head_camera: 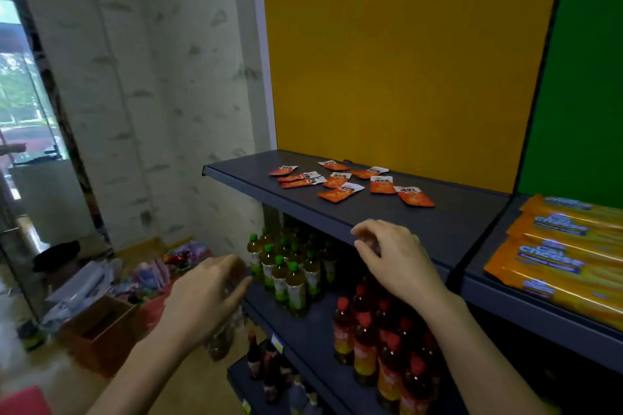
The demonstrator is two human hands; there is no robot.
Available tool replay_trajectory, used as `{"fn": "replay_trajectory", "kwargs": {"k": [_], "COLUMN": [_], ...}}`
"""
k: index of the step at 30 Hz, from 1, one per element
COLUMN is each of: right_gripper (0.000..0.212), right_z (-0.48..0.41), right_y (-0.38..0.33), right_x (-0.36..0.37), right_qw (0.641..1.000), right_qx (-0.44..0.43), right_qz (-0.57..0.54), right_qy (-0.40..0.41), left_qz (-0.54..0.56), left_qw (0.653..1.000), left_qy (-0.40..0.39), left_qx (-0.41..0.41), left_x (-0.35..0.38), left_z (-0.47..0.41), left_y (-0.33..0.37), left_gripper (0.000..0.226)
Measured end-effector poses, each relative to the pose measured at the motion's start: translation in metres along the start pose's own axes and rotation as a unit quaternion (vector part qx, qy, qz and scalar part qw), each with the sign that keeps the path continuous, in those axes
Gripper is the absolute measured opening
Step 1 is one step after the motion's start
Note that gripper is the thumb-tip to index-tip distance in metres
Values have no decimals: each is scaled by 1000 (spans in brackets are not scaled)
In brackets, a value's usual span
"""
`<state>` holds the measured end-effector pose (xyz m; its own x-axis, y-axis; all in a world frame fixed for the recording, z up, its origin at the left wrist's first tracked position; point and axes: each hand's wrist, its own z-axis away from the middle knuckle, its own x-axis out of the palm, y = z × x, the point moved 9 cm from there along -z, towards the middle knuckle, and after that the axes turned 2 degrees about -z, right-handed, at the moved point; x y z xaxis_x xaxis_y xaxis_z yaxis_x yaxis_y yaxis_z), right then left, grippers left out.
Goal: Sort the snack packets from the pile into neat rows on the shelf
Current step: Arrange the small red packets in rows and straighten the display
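Several small orange-red snack packets [340, 194] with white tops lie scattered loosely on the dark shelf [445, 229], toward its back and middle. My right hand [394, 256] hovers at the shelf's front edge with fingers curled; motion blur hides whether anything is between them. My left hand [205, 293] is lower and further left, in front of the lower shelves, and grips a clear plastic bag [220, 340] that hangs below it. Neither hand touches the packets.
A yellow back panel stands behind the shelf. Long orange cheese-snack packs [566, 259] fill the neighbouring shelf on the right. Below are green-capped bottles [286, 276] and red-capped bottles [387, 340]. A cardboard box [101, 327] and loose goods sit on the floor at left.
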<state>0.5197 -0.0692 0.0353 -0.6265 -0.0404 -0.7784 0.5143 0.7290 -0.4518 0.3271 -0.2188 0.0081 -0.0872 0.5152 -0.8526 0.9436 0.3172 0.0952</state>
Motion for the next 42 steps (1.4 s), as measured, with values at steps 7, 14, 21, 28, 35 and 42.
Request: {"fn": "replay_trajectory", "kwargs": {"k": [7, 14, 21, 28, 35, 42], "right_gripper": [24, 27, 35, 42, 54, 63], "right_z": [-56, -129, -200, -226, -228, -221], "right_y": [11, 26, 52, 65, 71, 91], "right_x": [35, 72, 99, 101, 101, 103], "right_qw": [997, 989, 968, 939, 910, 900], "right_qx": [73, 129, 205, 272, 339, 426], "right_qz": [33, 70, 145, 212, 239, 64], "right_qy": [4, 34, -19, -10, 18, 62], "left_qz": [30, 118, 145, 184, 44, 171], "left_qw": [999, 990, 985, 977, 975, 935], "left_qy": [13, 47, 1, -36, -168, -284], "left_qx": [40, 63, 92, 100, 136, 124], "left_x": [45, 83, 125, 173, 229, 241], "left_z": [-64, -146, -251, -333, -395, -418], "left_y": [-34, -60, -77, -72, -57, -60], "left_gripper": [45, 35, 26, 25, 56, 62]}}
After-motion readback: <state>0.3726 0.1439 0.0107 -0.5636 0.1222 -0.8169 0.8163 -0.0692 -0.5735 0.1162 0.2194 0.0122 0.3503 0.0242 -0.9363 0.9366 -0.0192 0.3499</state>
